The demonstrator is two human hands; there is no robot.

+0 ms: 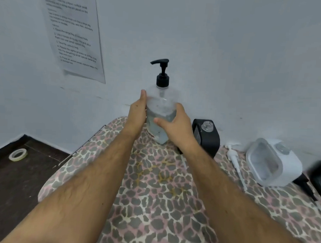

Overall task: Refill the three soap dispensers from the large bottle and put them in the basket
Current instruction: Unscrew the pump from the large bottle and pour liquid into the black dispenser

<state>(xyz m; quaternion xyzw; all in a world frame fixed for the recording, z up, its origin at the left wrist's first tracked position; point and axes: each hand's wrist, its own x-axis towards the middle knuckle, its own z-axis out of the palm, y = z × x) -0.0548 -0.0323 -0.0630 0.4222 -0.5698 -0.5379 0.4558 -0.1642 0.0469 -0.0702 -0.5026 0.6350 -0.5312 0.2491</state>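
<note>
Large clear plastic bottle with black pump (161,110): stood at the far end of the leopard-print desk (158,204), near the wall, gripped by left hand (137,113) and right hand (176,124). Steady its base while unscrewing. Black dispenser (207,140) crowded the right; left edge dropped off.

leopard-print cover (161,204) – pink, grey; clear bottle (161,110) – black pump (162,72); white dispenser (275,163)
</note>
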